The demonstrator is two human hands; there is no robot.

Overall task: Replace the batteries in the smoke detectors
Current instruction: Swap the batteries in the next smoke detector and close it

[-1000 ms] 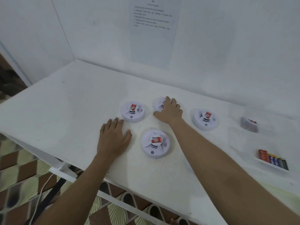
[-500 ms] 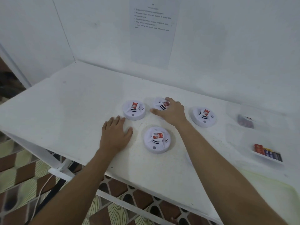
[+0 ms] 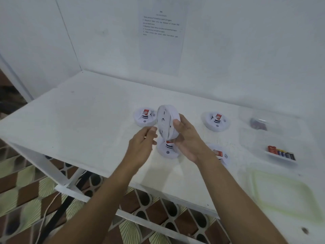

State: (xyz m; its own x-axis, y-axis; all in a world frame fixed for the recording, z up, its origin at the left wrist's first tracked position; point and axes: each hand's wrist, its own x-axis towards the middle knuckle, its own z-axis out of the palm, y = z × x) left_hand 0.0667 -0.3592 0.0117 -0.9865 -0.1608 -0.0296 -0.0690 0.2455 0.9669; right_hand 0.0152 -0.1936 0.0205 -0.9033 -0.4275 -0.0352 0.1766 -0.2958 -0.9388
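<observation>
The right hand grips a smoke detector clear of the worktop. It is tipped up on edge, with the thumb pressed on the flat back face and the fingers wrapped behind it. The left hand is loosely open and holds nothing. Its fingertips are just beside the detector's lower left rim, but whether they touch it cannot be told.

Four more units lie face up on the worktop:
- The near unit is directly below the held detector.
- The left unit is just left of it.
- The right unit is well to its right.
- The hidden unit is to its lower right, half covered by the right forearm.

A row of batteries sits far to its right.

The step in hand looks like opening the back to reach the battery bay. To do it well:
- Keep the right hand's grip on the rim, not across the back plate, so the plate can turn or lift freely.
- Set the left palm flat on the back and twist against the right hand, or find the latch first if there is one. The blurred view shows neither.
- Work low over the worktop and away from the near unit, so a slipped cover or a loose cell falls only a little way and knocks nothing.
</observation>
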